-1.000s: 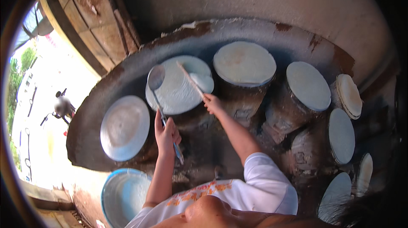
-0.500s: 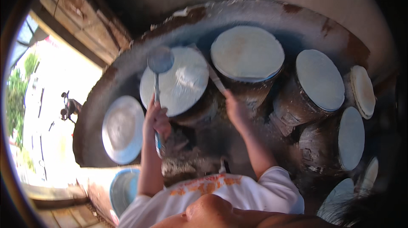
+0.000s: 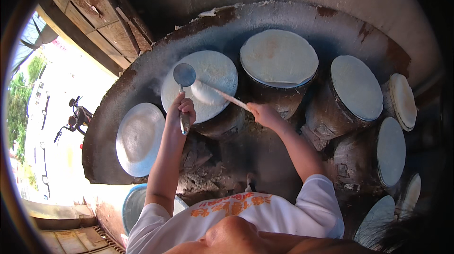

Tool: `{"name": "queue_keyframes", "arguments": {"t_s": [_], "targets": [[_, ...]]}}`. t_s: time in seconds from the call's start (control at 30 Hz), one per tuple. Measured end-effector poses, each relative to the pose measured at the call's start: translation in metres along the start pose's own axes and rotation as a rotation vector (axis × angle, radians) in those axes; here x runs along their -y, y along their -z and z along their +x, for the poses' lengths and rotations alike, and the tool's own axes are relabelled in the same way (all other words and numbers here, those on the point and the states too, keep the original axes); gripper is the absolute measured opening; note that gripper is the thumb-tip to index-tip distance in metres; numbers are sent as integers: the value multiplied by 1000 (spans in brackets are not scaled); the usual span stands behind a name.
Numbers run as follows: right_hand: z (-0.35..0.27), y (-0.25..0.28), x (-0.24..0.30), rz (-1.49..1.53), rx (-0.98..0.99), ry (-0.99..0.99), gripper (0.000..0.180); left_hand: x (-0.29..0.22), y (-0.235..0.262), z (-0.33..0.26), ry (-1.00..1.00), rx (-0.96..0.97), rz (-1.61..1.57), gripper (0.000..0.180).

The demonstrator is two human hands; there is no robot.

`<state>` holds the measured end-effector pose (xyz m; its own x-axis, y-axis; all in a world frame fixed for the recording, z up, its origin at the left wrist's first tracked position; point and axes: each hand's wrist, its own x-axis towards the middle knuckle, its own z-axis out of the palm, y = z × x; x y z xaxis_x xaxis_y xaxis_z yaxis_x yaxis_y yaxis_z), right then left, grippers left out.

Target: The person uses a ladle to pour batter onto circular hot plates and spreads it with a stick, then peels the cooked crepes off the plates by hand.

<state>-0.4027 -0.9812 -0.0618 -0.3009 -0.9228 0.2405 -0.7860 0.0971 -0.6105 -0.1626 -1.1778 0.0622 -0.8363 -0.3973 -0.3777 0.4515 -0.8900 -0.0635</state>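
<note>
My left hand (image 3: pixel 185 108) is closed round the handle of a metal ladle (image 3: pixel 184 74), whose round bowl hangs over the far-left part of a round griddle (image 3: pixel 171 94). Pale, wet batter (image 3: pixel 213 67) covers most of that griddle's top, with a whiter patch near the middle. With its fingers wrapped round the handle of a flat, stick-like spreader (image 3: pixel 232 100), my right hand (image 3: pixel 266 114) is at the griddle's right side. The spreader's far end reaches into the white patch; whether it presses on the batter I cannot tell. Faint steam rises at the griddle's left edge.
A bare metal griddle (image 3: pixel 140 139) is at the left. Rightward, drum-shaped stoves carry griddles with pale flatbreads (image 3: pixel 279 56), (image 3: pixel 356 89); a flatbread-topped griddle (image 3: pixel 391 152) follows. A curved, sooty wall (image 3: pixel 302 13) bounds the far side. A bluish bucket (image 3: pixel 130 206) stands at lower left.
The spreader has swung left and nearer, from the griddle's right edge into the white patch. My left hand and the ladle have shifted slightly right; the ladle bowl is nearer.
</note>
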Motion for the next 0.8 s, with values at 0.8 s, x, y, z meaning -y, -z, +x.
{"name": "queue_keyframes", "arguments": {"t_s": [0.8], "targets": [[-38, -102, 135, 240, 35, -184, 31, 3, 17, -144, -77, 667, -497, 31]]}}
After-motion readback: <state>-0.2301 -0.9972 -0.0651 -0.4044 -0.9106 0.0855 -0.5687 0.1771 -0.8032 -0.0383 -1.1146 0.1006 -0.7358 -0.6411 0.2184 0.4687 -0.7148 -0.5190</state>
